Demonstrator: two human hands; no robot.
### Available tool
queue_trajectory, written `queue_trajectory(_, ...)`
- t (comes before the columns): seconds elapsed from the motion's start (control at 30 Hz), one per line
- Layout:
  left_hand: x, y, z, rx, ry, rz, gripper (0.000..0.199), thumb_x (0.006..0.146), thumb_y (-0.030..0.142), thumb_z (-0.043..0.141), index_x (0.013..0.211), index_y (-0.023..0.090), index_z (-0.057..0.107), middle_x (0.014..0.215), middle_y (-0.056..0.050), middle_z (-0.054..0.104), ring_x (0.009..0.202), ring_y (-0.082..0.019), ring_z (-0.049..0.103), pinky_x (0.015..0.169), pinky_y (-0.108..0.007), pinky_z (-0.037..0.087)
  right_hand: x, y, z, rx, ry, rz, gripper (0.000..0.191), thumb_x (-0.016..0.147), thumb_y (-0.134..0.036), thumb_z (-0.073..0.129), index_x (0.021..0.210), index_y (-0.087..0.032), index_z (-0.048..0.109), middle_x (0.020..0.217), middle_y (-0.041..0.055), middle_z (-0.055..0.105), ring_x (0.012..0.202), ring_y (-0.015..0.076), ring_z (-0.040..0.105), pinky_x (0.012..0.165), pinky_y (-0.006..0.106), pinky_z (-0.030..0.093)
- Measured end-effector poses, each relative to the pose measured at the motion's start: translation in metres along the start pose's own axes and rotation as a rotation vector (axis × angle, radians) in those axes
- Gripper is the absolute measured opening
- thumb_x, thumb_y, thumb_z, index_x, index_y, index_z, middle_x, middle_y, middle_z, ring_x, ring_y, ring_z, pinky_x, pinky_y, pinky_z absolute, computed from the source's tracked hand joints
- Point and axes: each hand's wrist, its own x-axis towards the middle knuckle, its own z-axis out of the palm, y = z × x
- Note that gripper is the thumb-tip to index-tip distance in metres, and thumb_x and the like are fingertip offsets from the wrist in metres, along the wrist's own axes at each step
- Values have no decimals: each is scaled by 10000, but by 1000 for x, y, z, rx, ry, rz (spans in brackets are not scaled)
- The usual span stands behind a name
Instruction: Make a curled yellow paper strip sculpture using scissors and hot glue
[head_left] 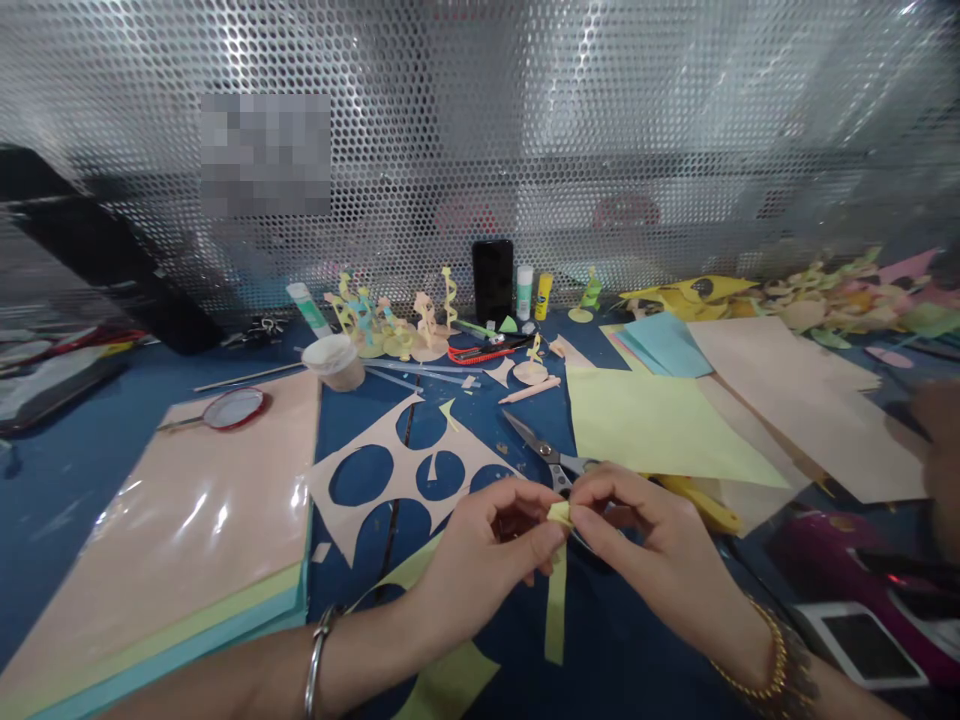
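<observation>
My left hand (499, 540) and my right hand (645, 540) meet low in the centre. Between their fingertips both pinch the folded top of a narrow yellow-green paper strip (555, 610), whose tail hangs down. Behind my right hand lie grey scissors (546, 450), blades pointing up and left, their handles partly hidden. To the left is a pale pink sheet with round holes (390, 440). Yellow-green paper scraps (450, 685) lie under and below my left forearm.
Stacked paper (202, 500) fills the left; more sheets (667, 420) lie right. Curled paper pieces (425, 325), a white cup (334, 362), a red cutter (480, 353), a black phone (493, 280) and glue sticks (524, 292) stand or lie behind. A blurred hand (941, 450) shows far right.
</observation>
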Motion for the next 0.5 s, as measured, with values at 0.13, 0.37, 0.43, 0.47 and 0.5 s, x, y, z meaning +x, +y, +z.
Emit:
queue_trajectory(0.13,-2,-3,4,76,-8,7,194,826,361,646,931,199,635,665,18,603,564,-116,561,518,-213,453,0,-1,-1,-9,18,-4,116,838,-242,574,737,-218,624,739,-10,613,647,120,576,552,198,484)
queue_trajectory(0.37,-1,74,-63,1122,112,-141,366,835,619,481,1097,415,633,1096,58,691,946,-221,641,790,-290,497,-1,-4,-2,34,42,-2,113,845,-233,573,737,-221,605,739,-20,603,636,107,559,555,186,472)
queue_trajectory(0.43,1,101,-117,1255,413,-215,439,889,563,391,1120,270,622,1113,-38,678,1020,-301,600,883,-403,444,-2,-4,-3,39,44,-7,108,840,-221,574,738,-224,607,744,-20,603,640,107,557,559,188,473)
queue_trajectory(0.47,1,109,-146,1299,564,-256,504,890,556,371,1155,190,595,1138,-109,654,1066,-371,557,900,-488,411,-3,-5,-3,39,45,-9,104,837,-217,576,739,-225,609,746,-20,603,639,106,556,557,188,472)
queue_trajectory(0.5,1,114,-173,1326,707,-312,564,887,552,353,1191,123,556,1176,-167,619,1126,-441,491,911,-568,367,-3,-5,-4,38,48,-11,102,834,-214,576,739,-226,610,745,-20,602,638,106,555,554,188,472)
